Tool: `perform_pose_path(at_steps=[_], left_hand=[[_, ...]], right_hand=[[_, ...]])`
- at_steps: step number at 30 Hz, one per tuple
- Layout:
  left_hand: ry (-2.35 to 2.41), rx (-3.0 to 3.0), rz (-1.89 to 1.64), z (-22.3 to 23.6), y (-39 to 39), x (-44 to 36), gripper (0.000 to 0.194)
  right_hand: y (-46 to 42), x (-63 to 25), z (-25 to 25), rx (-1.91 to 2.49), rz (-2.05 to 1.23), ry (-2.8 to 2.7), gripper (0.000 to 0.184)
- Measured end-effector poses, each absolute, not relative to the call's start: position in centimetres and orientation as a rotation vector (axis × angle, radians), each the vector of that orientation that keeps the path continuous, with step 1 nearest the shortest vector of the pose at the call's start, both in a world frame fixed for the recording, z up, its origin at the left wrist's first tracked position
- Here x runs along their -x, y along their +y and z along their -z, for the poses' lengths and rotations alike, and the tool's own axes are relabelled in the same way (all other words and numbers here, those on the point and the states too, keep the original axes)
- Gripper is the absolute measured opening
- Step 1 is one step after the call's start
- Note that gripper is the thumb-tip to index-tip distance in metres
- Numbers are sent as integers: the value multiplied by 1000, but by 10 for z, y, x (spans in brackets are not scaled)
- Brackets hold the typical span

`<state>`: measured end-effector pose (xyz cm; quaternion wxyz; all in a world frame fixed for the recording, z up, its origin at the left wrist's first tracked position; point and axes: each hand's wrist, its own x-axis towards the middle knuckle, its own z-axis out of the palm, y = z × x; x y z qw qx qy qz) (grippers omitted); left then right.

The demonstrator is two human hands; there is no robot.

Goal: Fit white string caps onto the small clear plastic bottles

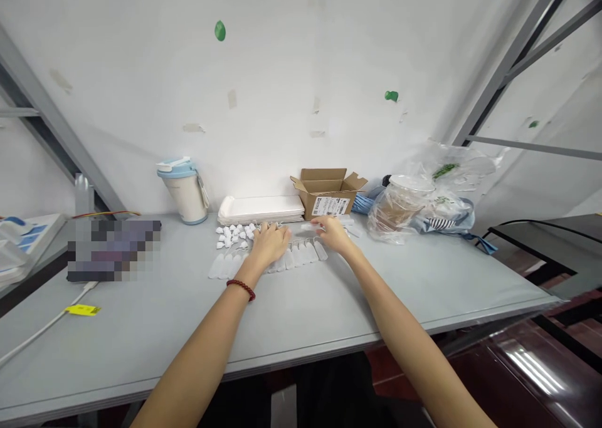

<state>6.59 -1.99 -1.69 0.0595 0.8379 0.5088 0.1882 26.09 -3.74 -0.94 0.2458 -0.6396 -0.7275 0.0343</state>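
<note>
My left hand, a dark red bead bracelet at its wrist, reaches over the middle of the table with its fingers bent and somewhat apart. It covers part of a row of flat, translucent tag-like pieces. Next to its fingertips lies a cluster of small white plastic pieces. To the right, my right hand pinches the end of a clear, flat piece between thumb and finger. Thin cords show near the row, but their ends are hard to make out.
Behind my hands stand a stack of white trays and an open cardboard box. A cream-and-blue tumbler is at back left, near a blurred-out flat object and a white cable. Plastic-bagged items sit at right.
</note>
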Motion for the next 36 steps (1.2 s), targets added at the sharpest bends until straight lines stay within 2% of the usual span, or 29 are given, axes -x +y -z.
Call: perform_pose_path(at_steps=[7, 13, 18, 21, 29, 36], left_hand=[[1572, -2428, -713, 14, -14, -61, 43], [1562, -2221, -957, -1, -1, -53, 49], [1349, -1786, -1317, -4, 3, -46, 45], [1234, -1658, -1405, -3, 2, -45, 42], [1237, -1789, -1435, -6, 1, -48, 41], [1755, -2184, -894, -2, -5, -44, 30]], right_hand=[[-39, -262, 9, 1715, -101, -1987, 37], [-43, -257, 1, 1673, -182, -1922, 30], [-44, -250, -2, 1637, -269, -1815, 27], [-44, -245, -1, 1571, -314, -1761, 24], [-46, -237, -3, 1457, -411, -1666, 21], [-45, -236, 0, 1454, -387, -1676, 20]])
